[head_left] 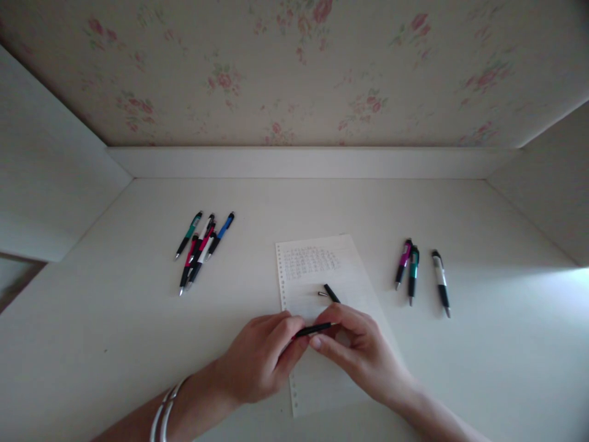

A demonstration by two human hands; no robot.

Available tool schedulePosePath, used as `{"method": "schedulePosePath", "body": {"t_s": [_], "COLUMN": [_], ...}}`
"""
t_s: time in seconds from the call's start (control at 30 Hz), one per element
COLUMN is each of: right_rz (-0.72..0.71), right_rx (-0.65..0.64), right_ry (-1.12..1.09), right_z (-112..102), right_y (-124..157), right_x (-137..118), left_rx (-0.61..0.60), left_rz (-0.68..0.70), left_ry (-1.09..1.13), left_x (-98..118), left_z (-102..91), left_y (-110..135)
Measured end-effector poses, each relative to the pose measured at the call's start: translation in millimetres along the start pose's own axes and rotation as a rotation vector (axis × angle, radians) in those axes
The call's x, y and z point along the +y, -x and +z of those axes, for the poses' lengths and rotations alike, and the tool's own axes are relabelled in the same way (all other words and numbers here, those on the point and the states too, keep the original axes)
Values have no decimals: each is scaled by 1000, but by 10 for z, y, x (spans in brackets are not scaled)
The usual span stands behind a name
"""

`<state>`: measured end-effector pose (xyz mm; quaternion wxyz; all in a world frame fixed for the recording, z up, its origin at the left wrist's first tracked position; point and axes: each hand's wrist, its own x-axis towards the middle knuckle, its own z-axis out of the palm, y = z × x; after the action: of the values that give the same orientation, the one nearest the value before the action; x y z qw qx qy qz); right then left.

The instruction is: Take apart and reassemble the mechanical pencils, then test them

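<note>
Above a sheet of ring-holed paper (322,380) my two hands meet around a slim black pen part (313,329). My left hand (260,359) is closed, its thumb and fingers gripping the left end, much of which they cover. At the other end my right hand (363,350) pinches the same part between thumb and fingers. Just past my right fingers, a loose black pen barrel piece (332,293) lies on the paper, partly hidden by that hand. Beside it rests a small metal pen tip (322,294). Handwritten lines fill the sheet's upper part.
To the left on the white desk (138,344) lies a loose pile of several pens, including a blue pen (221,235) and a green pen (189,234). On the right are a purple pen (404,264), another green pen (413,275) and a white pen (441,282). A flowered wall (294,80) rises behind.
</note>
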<state>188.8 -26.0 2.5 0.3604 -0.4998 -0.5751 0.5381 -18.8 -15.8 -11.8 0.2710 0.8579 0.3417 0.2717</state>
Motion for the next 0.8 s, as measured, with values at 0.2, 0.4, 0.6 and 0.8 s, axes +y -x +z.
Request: {"method": "schedulePosePath", "body": {"t_s": [0.2, 0.4, 0.6, 0.8], "right_rz": [-125, -98, -96, -99], "right_rx": [-52, -56, 13, 46], "right_ry": [-28, -19, 106, 140], "right_z": [-1, -6, -5, 8], "right_y": [1, -28, -22, -22], "right_x": [39, 24, 22, 31], "left_rx": [-44, 19, 35, 32], "left_rz": [4, 16, 46, 48], "left_ry": [29, 14, -26, -42], "left_x": [15, 5, 10, 16], "left_z": [-39, -10, 4, 0], "left_y": [-9, 24, -9, -29]}}
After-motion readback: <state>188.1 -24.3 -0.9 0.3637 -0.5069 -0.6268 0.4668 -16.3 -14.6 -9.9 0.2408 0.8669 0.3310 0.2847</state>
